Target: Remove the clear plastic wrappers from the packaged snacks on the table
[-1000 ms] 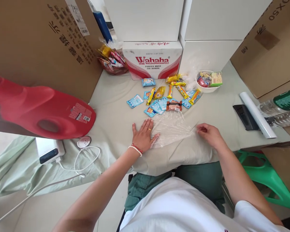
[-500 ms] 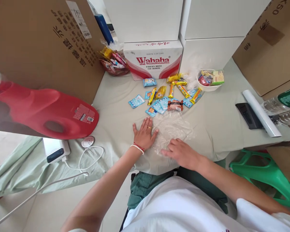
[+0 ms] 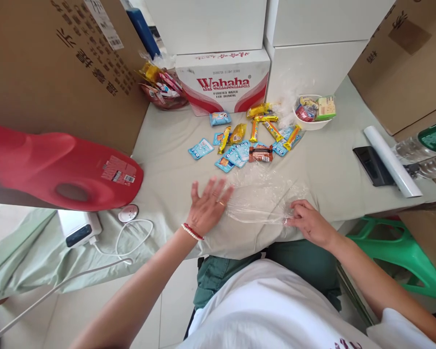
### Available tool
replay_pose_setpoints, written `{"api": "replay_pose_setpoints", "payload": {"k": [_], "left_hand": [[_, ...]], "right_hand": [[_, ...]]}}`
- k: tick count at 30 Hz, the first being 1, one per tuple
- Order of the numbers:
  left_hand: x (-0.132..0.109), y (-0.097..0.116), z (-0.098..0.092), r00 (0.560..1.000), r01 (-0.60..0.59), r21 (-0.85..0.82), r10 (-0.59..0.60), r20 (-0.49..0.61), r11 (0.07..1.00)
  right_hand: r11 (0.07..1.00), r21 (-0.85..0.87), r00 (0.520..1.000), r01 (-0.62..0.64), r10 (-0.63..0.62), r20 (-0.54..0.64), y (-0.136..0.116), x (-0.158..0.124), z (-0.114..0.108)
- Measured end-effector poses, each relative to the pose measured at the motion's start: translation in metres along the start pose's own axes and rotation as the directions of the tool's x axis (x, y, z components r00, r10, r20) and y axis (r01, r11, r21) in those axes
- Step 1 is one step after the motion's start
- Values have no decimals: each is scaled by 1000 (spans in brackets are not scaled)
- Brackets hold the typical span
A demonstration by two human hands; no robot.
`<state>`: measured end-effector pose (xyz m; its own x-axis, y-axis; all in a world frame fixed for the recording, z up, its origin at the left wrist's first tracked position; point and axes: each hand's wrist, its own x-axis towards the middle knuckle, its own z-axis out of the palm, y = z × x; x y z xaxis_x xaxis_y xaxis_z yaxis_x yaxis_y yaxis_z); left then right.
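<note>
A clear, crinkled plastic bag (image 3: 256,198) lies on the cloth in front of me. My right hand (image 3: 308,222) pinches its right edge between thumb and fingers. My left hand (image 3: 208,206), fingers spread and slightly blurred, is at the bag's left edge; whether it touches the plastic I cannot tell. Just beyond the bag are flat blue packets (image 3: 236,154), a brown wrapped snack (image 3: 260,153) and several yellow-wrapped bars (image 3: 272,131). A single blue packet (image 3: 201,149) lies apart on the left.
Behind the snacks stand a Wahaha carton (image 3: 223,82), a basket of snacks (image 3: 163,94) and a white bowl (image 3: 310,125). At left are a red jug (image 3: 72,169) and a power bank (image 3: 80,230) with its cable. A white roll (image 3: 392,162) and bottles (image 3: 414,150) are at right.
My right hand has moved right with the bag's edge, drawing the plastic wider. My left hand has shifted a little left, its fingers spreading. The view has tilted slightly.
</note>
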<state>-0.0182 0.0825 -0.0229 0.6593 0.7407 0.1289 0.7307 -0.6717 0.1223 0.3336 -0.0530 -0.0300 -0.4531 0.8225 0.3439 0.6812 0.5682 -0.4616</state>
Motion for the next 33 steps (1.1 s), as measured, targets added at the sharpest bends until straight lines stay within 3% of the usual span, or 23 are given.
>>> {"api": "replay_pose_setpoints", "payload": {"k": [1,3,5,7,10,14,17,19,21,23,25,28,30,33], "left_hand": [[2,2,-3,988,-148,-20,149,50,989],[14,4,-10,898,-385,-116,400,183,916],[32,3,-15,826,-439,-218,487,283,872],[47,-2,-17,851,-335,-248,405,335,909],[53,-9,-11,926,-91,-167,145,349,982],[31,-6,6,952,-21,-56,37,305,998],[8,10,15,966,67,-15,-61,253,998],[-1,22,17,964,129,1,-126,232,992],[-4,32,15,960,170,10,-168,223,985],[-3,36,12,953,199,16,-197,229,980],[-3,37,9,944,227,24,-226,242,974],[-7,32,6,936,254,22,-251,248,967],[-11,29,5,942,240,2,-233,241,971],[-14,28,5,950,223,-44,-206,235,974]], "right_hand": [[1000,-4,1000,6,-6,-2,5,4,-2],[1000,-15,1000,23,-23,8,14,16,-5],[999,-21,999,29,-29,36,19,29,-10],[999,-24,996,30,-28,83,24,38,-15],[998,-50,989,28,-21,145,31,33,-22],[994,-106,987,15,3,159,43,2,-35],[979,-191,997,-67,72,21,47,-11,-54],[951,-249,979,-180,149,-141,41,-4,-63],[948,-238,964,-213,164,-210,26,12,-61],[975,-176,986,-135,114,-122,8,28,-45],[994,-104,998,-44,49,46,-7,35,-20],[1000,-5,970,-18,19,242,-14,21,7],[995,68,957,-71,49,288,-12,2,9],[965,196,946,-177,111,304,-4,-17,-14]]}}
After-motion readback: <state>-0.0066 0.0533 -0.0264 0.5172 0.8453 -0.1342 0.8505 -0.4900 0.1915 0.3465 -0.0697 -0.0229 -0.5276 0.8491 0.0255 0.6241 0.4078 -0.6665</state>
